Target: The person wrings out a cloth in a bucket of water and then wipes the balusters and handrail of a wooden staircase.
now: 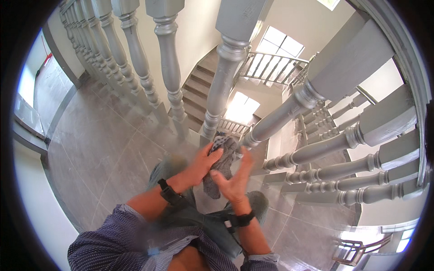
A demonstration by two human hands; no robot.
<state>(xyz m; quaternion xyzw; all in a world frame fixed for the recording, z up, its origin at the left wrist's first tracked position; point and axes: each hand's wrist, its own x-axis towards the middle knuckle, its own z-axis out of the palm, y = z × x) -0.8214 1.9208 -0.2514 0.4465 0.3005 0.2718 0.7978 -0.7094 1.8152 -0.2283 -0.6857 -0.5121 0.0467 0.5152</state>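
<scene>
A dark grey cloth [222, 162] with a paler dotted patch at its top hangs between my two hands, close to the foot of a grey turned baluster [220, 78]. My left hand [203, 162] grips the cloth along its left edge, thumb on top. On the other side my right hand [235, 179] has its thumb by the cloth and its fingers spread and slightly blurred; whether it touches the cloth is hard to tell. Both wrists carry black straps. My bent knees in grey-green trousers are below and beside the hands.
Grey balusters [169, 64] curve around the landing on the left and right. Behind them, stairs [200, 91] go down a stairwell with windows. Pale-veined floor tiles [112, 142] spread to the left. A wooden chair [352, 250] is at the lower right, a doorway at the far left.
</scene>
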